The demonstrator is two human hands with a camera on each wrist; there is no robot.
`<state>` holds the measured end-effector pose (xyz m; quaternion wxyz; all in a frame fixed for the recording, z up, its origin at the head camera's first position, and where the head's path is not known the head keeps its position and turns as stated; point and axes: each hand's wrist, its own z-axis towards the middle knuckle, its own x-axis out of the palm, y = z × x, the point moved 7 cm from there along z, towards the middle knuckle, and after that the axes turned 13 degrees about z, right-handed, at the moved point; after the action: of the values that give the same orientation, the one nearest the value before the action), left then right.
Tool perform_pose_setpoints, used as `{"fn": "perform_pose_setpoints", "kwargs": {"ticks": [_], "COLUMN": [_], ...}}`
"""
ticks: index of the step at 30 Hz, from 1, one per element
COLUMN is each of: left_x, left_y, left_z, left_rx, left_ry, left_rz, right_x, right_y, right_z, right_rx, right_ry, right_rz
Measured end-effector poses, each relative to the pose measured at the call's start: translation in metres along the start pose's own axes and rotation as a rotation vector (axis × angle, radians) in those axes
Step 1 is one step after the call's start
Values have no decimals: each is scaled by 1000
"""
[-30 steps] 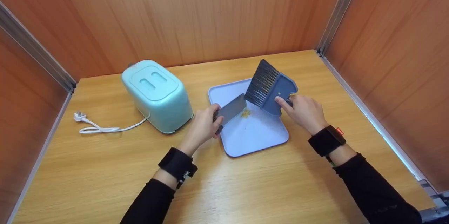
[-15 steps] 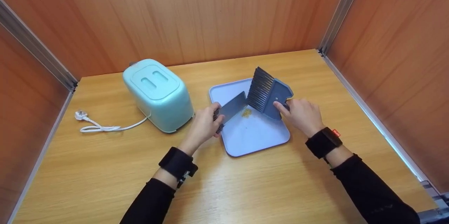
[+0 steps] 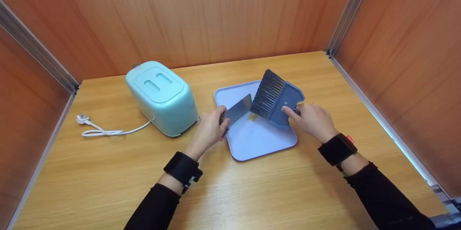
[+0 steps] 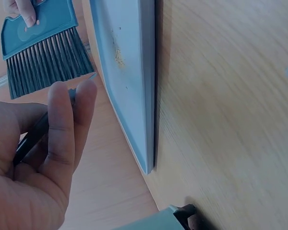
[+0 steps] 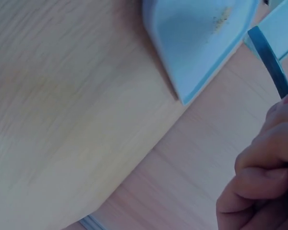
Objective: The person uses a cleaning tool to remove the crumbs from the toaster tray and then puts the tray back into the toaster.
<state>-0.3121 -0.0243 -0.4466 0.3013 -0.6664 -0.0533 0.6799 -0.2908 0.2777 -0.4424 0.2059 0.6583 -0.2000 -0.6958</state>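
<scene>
1. Head view: We see the left hand with its fingers curled round the near end of a flat grey pan. The pan is smooth-faced and straight-edged, tilted over a lavender tray on the wooden table.
2. Same view: The right hand grips a brush, thumb laid along its body. We note a slate-blue, flat head with one small pale spot, and dark bristles in separate tufts, angled up and to the left above the tray. Their lower corner is beside the pan's edge; we cannot tell whether they touch. Yellowish crumbs form a small patch on the tray just below. A mint toaster stands left, its white cord looped beside it.
3. Left wrist view: The left fingers are bent around a dark, narrow edge of the pan. The brush looks teal here, its bristles long and fairly even. The crumbs appear as a sandy streak with a few specks around.
4. Right wrist view: We see the right fingers wrapped round the brush, whose body appears edge-on as a thin curved strip; its bristles cannot be made out.
</scene>
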Motion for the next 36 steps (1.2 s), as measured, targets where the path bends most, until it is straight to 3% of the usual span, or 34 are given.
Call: {"fn": "perform_pose_setpoints", "kwargs": {"ticks": [4, 11, 23, 30, 36], "left_x": [2, 5, 2, 3, 2], "left_y": [1, 0, -3, -2, 0], "left_z": [1, 1, 0, 0, 1], "left_rx": [-31, -54, 0, -3, -14], "left_ry": [33, 73, 16, 18, 23], "left_rz": [-48, -73, -27, -11, -21], "right_x": [-5, -7, 4, 9, -2], "right_y": [2, 4, -2, -1, -4], "right_z": [0, 1, -1, -2, 0], "right_rx": [23, 13, -12, 7, 66], "right_ry": [-7, -69, -81, -6, 51], "right_rz": [29, -51, -120, -22, 126]}}
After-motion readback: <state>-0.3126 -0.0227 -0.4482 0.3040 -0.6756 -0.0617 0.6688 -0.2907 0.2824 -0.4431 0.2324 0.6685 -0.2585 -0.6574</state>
